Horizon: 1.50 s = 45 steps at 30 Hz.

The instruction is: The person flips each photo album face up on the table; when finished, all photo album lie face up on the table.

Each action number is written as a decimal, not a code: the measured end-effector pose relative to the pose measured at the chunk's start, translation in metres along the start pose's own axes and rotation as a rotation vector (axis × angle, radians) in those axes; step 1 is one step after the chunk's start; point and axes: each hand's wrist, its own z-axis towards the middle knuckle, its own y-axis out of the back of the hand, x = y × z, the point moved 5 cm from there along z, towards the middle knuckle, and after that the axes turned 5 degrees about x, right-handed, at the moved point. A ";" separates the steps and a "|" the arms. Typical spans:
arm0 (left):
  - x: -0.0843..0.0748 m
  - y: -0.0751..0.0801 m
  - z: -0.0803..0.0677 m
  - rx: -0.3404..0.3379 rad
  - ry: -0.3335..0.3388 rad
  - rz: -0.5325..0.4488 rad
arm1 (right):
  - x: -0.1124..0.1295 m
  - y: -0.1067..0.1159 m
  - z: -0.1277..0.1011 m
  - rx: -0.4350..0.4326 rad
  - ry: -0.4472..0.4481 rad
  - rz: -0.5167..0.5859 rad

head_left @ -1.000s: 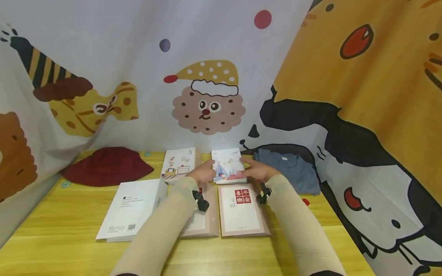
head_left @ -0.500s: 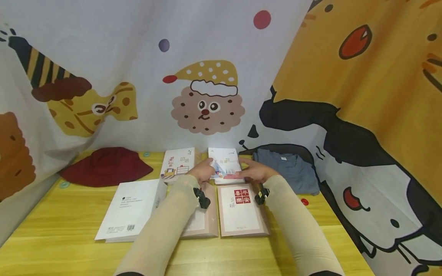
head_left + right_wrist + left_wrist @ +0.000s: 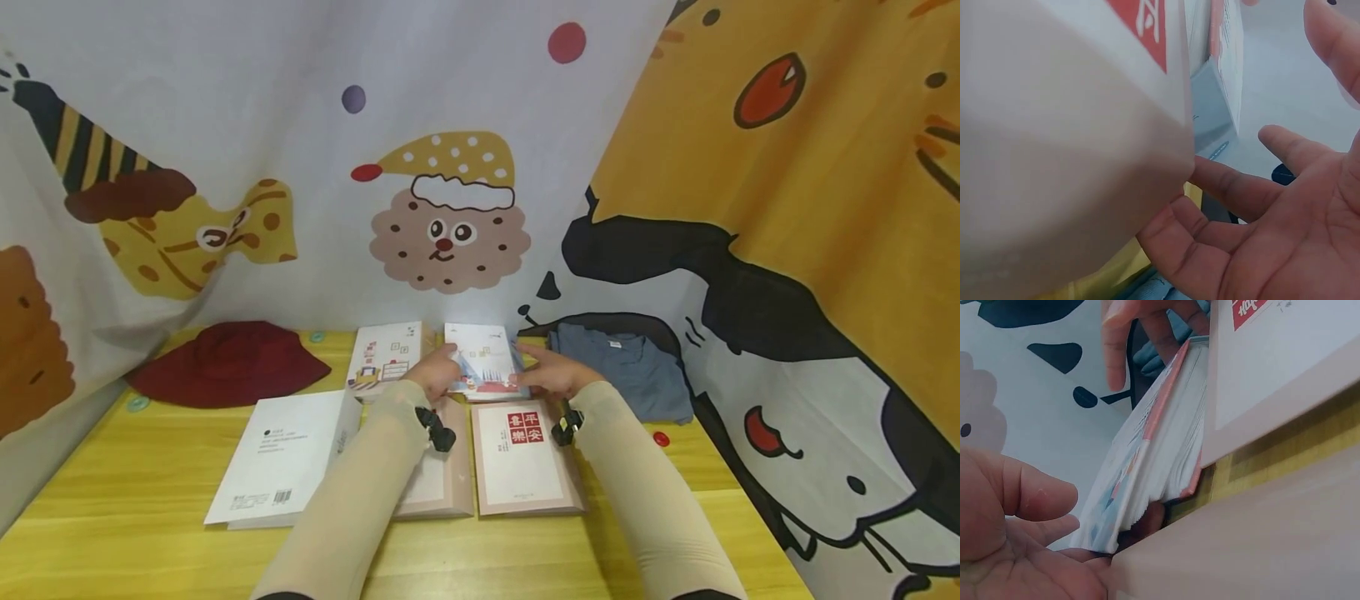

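In the head view, a small white book [image 3: 483, 360] with a tent picture lies at the back of the table between both hands. My left hand [image 3: 435, 372] is at its left edge. In the left wrist view, the left thumb [image 3: 1044, 497] stands off the cover while other fingers touch the book's lower corner, partly hidden beneath it. My right hand [image 3: 557, 372] is at the right edge, its fingers [image 3: 1229, 184] spread and extended in the right wrist view. Just in front lies a pink-bordered book [image 3: 521, 467] with red characters; a similar book [image 3: 450, 467] is partly behind the left forearm.
Another illustrated book [image 3: 386, 354] stands left of the hands, and a white book [image 3: 281, 454] lies nearer on the left. A dark red hat [image 3: 228, 362] is at the back left, a folded blue-grey shirt [image 3: 626, 371] at the right. A printed curtain [image 3: 300, 133] hangs behind.
The tent-picture book has shifted slightly left, toward the neighbouring illustrated book. A blue-grey strip now shows along its right edge. Both hands stay beside it with little movement.
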 end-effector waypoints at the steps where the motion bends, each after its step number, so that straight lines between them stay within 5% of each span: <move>1: 0.001 0.000 0.000 -0.002 0.004 -0.016 | 0.000 -0.001 0.000 0.001 0.000 0.003; 6: 0.002 0.001 0.001 -0.009 -0.010 -0.076 | 0.002 -0.002 0.001 0.008 0.003 0.003; 20: -0.014 -0.003 -0.008 -0.007 -0.223 -0.286 | 0.008 -0.006 0.007 -0.006 0.044 -0.081; 27: -0.025 -0.007 -0.015 -0.044 -0.312 -0.226 | 0.022 -0.008 0.005 -0.167 0.108 -0.239; 33: -0.034 -0.011 -0.024 -0.067 -0.375 -0.257 | 0.032 -0.012 0.002 -0.232 0.217 -0.215; 40: -0.037 -0.013 -0.027 -0.106 -0.432 -0.276 | 0.051 -0.023 -0.010 -0.205 0.313 -0.133; 45: -0.038 -0.016 -0.027 -0.102 -0.465 -0.263 | 0.062 -0.030 -0.017 -0.306 0.349 -0.257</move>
